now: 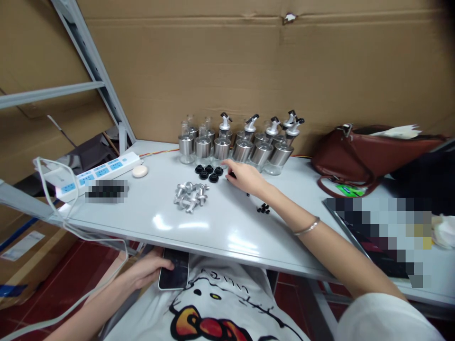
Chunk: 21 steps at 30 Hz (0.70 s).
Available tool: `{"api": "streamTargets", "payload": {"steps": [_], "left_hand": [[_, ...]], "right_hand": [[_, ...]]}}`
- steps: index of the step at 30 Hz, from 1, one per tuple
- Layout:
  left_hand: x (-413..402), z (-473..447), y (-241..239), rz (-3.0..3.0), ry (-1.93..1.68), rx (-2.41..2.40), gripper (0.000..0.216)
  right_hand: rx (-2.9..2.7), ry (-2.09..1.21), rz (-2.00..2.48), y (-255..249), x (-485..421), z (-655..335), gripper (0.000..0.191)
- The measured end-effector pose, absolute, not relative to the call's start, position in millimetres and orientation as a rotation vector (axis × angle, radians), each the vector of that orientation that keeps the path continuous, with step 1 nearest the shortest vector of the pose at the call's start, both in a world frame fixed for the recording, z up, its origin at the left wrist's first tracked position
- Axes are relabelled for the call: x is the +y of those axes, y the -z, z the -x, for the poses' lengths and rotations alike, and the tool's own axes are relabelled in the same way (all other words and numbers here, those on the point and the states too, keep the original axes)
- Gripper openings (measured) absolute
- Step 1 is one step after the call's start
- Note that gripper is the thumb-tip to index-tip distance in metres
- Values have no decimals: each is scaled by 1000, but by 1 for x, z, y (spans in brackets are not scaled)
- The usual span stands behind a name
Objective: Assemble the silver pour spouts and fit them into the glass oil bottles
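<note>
My left hand is closed around a smartphone with a dark screen, held over my lap below the table edge. Farther up, my right hand curls its fingers round a black stopper, mostly hidden by them. Left of it lie several black ribbed stoppers. Nearer me is a heap of silver pourer spouts. Small black caps sit below my right forearm. Behind the hand stand glass bottles with steel sleeves; several carry silver pourers with black tips.
A white power strip and a round cream case lie on the left of the grey table. On the right are a brown leather bag and a blurred flat item. A white cable hangs at left. Cardboard backs the table.
</note>
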<state>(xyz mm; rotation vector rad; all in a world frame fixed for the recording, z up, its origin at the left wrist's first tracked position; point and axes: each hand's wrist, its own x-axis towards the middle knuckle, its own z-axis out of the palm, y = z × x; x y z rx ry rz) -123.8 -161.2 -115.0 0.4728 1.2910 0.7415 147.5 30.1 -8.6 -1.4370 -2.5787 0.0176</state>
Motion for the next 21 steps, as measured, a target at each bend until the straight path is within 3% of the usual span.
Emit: {"api": "streamTargets", "payload": {"steps": [6,14,21], "left_hand": [[-161,124,117,-528,-706,1274,52],[-161,120,114,-535,-707,1367,51],[-161,121,116,-521,-697,1364,50]], "right_hand": [[-2764,3,1354,13,-12,-165,26],[-2633,58,1338,1,-17,-170,35],[-2468,28,1273,0,-15,-178,31]]}}
